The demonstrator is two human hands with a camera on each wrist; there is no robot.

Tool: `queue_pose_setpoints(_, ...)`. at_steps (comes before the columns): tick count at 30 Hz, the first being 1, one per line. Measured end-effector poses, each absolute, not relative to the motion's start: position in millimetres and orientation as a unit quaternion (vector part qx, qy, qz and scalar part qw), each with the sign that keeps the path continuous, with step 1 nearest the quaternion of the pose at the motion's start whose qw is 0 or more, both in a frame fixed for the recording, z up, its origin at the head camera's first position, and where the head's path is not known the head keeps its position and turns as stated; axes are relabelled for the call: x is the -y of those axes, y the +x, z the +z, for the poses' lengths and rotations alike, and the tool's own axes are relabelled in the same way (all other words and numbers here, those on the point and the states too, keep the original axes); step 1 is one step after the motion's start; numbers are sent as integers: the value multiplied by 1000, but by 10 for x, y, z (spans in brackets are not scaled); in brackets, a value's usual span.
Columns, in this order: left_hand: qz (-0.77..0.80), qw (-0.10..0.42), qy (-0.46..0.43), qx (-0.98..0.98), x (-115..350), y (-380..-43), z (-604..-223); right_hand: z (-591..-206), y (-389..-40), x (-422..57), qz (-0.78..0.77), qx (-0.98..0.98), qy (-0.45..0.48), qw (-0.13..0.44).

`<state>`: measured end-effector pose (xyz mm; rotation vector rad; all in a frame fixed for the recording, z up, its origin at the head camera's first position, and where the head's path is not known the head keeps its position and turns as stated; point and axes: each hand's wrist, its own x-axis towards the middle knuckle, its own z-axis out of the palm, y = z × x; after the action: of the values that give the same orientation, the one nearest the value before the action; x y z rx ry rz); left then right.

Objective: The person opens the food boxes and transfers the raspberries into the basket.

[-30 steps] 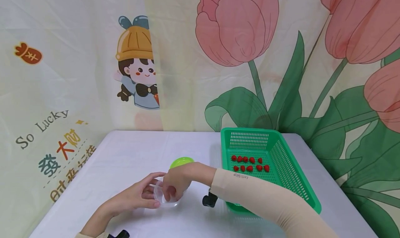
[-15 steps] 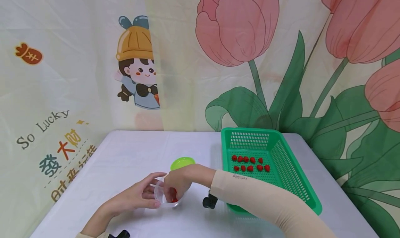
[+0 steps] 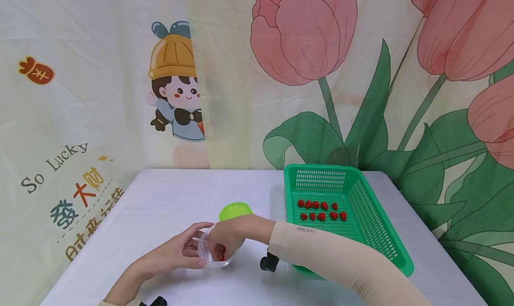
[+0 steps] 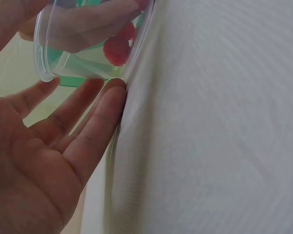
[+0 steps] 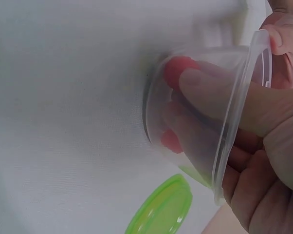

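A clear plastic cup [image 3: 205,249] stands on the table with its mouth up. My left hand [image 3: 176,252] holds it from the left, thumb in front and fingers behind; in the left wrist view the fingertips [image 4: 115,95] touch its side. My right hand [image 3: 226,239] reaches down inside the cup. There its thumb and fingers pinch a red raspberry [image 5: 178,72] near the bottom. Another raspberry [image 5: 172,140] lies in the cup, and red fruit [image 4: 117,50] also shows through the wall in the left wrist view.
A green basket [image 3: 383,214] stands on the right of the white table, with two rows of raspberries [image 3: 321,217] on its floor. A bright green lid [image 3: 234,210] lies just behind the cup. A printed cloth [image 3: 229,96] hangs behind the table.
Both hands stay nearly in place at the cup. Inside it, the right fingers shift slightly; red fruit, hidden a second ago, came into view below them and now shows only a little.
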<state>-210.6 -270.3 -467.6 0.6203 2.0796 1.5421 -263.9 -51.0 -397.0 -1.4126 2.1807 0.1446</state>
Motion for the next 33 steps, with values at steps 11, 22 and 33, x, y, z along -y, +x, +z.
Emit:
queue_pose_setpoints(11,556,238,208,-769,2691,-2104,-4671,-3650,-2687,314,14,-808,-531,254)
queue_pose_setpoints(22,547,243,187,-779,2687,-2106,-4666,-3162,-2777,-292,-79,-812,-530,232)
queue_pose_setpoints(33,539,243,188,-784,2677,-2100,-4642,-2963,-2919,-1283,-147,-841,-495,165)
